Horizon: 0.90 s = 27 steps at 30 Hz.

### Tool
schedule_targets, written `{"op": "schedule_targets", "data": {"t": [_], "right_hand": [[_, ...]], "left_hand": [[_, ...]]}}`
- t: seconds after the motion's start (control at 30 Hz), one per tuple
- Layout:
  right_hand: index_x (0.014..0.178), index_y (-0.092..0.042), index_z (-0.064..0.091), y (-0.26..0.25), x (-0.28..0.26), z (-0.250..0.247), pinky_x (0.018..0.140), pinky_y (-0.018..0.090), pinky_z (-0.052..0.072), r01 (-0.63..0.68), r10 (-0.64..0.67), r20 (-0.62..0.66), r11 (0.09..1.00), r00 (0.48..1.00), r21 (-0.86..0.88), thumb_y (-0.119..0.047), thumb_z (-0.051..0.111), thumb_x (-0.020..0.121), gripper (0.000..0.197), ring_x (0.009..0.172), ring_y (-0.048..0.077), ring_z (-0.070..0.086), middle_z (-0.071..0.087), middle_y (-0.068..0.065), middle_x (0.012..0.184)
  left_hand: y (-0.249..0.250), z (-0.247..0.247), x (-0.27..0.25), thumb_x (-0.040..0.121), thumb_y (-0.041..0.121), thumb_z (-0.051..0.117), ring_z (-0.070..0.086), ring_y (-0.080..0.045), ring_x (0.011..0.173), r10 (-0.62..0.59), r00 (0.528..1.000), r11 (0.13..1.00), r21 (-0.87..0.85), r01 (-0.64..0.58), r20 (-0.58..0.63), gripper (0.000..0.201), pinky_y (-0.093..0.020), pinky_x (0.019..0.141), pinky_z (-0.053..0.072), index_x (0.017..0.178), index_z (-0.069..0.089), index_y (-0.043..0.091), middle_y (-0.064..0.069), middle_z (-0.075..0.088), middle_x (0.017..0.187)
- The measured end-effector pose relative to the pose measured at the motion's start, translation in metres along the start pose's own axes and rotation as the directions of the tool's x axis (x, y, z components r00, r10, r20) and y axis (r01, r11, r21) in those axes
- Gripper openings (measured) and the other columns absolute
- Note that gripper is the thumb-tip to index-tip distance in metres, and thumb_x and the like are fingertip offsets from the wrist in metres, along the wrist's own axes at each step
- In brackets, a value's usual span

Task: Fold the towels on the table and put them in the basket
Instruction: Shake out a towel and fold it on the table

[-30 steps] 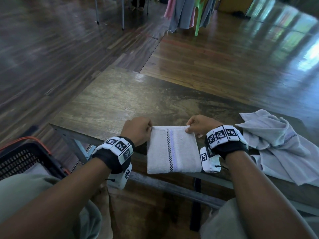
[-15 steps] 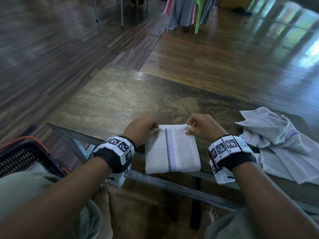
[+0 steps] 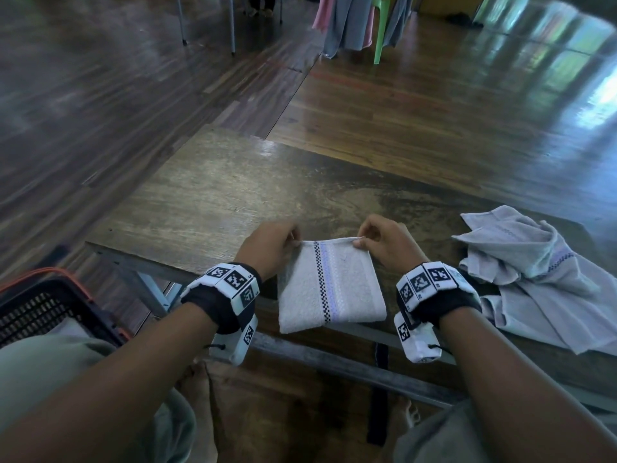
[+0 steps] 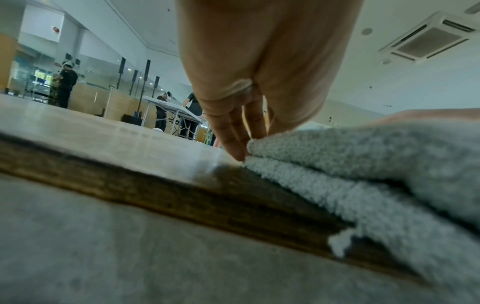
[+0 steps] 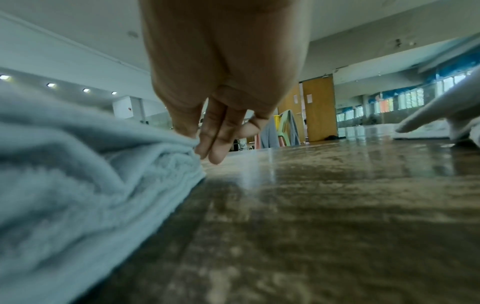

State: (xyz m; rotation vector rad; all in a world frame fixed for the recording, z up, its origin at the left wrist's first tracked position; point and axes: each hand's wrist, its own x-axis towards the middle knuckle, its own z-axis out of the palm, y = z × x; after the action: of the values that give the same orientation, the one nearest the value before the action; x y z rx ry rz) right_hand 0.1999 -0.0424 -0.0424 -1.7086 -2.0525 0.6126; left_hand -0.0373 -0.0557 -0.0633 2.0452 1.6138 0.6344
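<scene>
A white folded towel (image 3: 330,285) with a checked and lilac stripe lies near the front edge of the wooden table (image 3: 213,195). My left hand (image 3: 272,247) pinches its far left corner, and my right hand (image 3: 382,243) pinches its far right corner. The left wrist view has the fingertips (image 4: 240,153) at the corner of the stacked towel layers (image 4: 363,164). Seen from the right wrist, thumb and fingers (image 5: 207,148) nip the towel's edge (image 5: 103,164). A black basket (image 3: 43,312) with an orange rim stands low at the left, off the table.
A crumpled pale grey towel (image 3: 534,279) lies on the table to the right of my right hand. A folded cloth (image 3: 66,329) shows inside the basket. Across the wooden floor stand a green chair (image 3: 380,28) with hanging clothes and metal legs.
Both hands keep their pinch on the towel's far corners. The towel has shifted a little to the right and lies flatter.
</scene>
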Motion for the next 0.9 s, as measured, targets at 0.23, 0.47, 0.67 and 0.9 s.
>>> {"op": "schedule_targets", "data": {"t": [0.23,0.47,0.67,0.9], "right_hand": [[0.083,-0.016,0.066,-0.008,-0.005,0.016,0.073,0.029,0.037,0.175,-0.212,-0.054,0.905,0.976,-0.388,-0.020,0.068,0.081,0.005,0.081,0.013,0.044,0.042,-0.007,0.085],[0.130,-0.025,0.049,-0.017,-0.040,0.013,0.099,0.037,0.028,0.182,-0.113,0.157,0.812,0.981,-0.555,-0.043,0.034,0.097,0.041,0.124,0.015,0.036,0.044,-0.006,0.133],[0.149,-0.027,0.004,-0.011,-0.061,0.035,0.115,0.044,0.013,0.002,0.113,0.238,0.901,0.965,-0.435,-0.053,0.016,0.096,0.061,0.145,0.015,0.003,0.000,-0.009,0.159],[0.149,-0.027,-0.005,-0.011,-0.057,0.046,0.118,0.048,0.000,-0.088,0.172,0.198,0.923,0.965,-0.375,-0.047,0.013,0.098,0.057,0.145,0.016,-0.010,-0.011,-0.011,0.158]], "left_hand": [[-0.007,-0.002,-0.002,0.090,0.017,0.052,0.055,-0.021,0.094,0.011,0.998,0.970,0.241,0.003,-0.055,0.007,-0.034,0.079,0.038,0.091,0.059,0.018,0.001,0.059,0.093],[0.027,0.007,-0.045,0.092,0.043,0.023,0.051,-0.015,0.110,0.129,0.989,0.919,0.364,-0.148,0.078,0.045,-0.036,0.098,0.032,0.112,0.057,0.022,0.003,0.060,0.118],[0.023,0.033,-0.056,0.095,0.055,0.010,-0.004,-0.017,0.146,-0.047,0.972,0.912,0.408,-0.053,0.232,0.069,-0.045,0.116,0.005,0.150,0.002,0.013,-0.004,-0.002,0.159],[0.008,0.033,-0.040,0.095,0.055,0.014,-0.012,-0.014,0.145,-0.095,0.978,0.935,0.353,0.023,0.187,0.070,-0.049,0.117,-0.004,0.150,-0.005,0.018,0.001,-0.013,0.158]]}}
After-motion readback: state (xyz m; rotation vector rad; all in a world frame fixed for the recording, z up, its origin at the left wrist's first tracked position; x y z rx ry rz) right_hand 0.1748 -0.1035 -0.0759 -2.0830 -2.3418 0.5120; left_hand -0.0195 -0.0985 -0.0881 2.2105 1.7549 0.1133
